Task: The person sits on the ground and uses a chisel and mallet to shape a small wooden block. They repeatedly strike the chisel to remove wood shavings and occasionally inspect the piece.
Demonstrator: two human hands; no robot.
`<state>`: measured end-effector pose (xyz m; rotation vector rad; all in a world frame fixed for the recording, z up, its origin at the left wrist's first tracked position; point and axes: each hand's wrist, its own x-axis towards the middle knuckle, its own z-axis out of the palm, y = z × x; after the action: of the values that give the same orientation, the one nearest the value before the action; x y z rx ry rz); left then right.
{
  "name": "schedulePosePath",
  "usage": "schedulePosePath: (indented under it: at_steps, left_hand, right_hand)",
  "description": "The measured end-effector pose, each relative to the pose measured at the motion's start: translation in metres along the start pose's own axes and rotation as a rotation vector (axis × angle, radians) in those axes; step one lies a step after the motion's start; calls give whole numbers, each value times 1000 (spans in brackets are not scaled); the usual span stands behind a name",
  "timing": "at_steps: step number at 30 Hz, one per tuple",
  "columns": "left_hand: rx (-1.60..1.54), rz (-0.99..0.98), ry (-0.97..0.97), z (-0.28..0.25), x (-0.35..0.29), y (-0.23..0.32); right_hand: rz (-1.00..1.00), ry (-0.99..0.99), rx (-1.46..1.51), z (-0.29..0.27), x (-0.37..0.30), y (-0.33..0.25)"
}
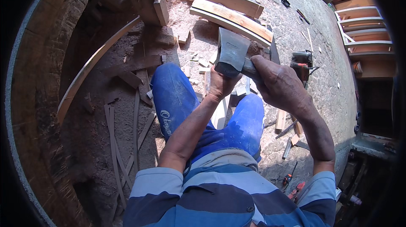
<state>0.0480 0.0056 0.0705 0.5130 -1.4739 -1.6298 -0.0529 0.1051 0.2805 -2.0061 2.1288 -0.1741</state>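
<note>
My right hand (281,84) is closed around the short handle (250,68) of an axe, close below its head. The broad grey axe head (233,49) is raised above my knees, in front of my left hand (224,85). That hand's fingers are mostly hidden behind the axe head, so what they grip, if anything, does not show. A pale wooden board (220,113) stands or lies between my blue-trousered legs, below the left hand; its upper part is covered.
Curved wooden pieces (232,15) lie ahead among scattered offcuts. On the left rise a large timber (38,100) and a thin curved strip (95,62). Long slats (114,142) lie by my left leg. A red-and-black tool (301,65) and a white slatted frame (366,30) are at right.
</note>
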Motion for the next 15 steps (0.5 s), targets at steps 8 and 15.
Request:
schedulePosePath:
  at_steps: [8, 15]
  left_hand:
    - [161, 92, -67, 2, 4, 13]
    - [179, 38, -203, -8, 3, 13]
  right_hand:
    - [23, 41, 32, 19, -14, 10]
    - [108, -11, -16, 34, -18, 15]
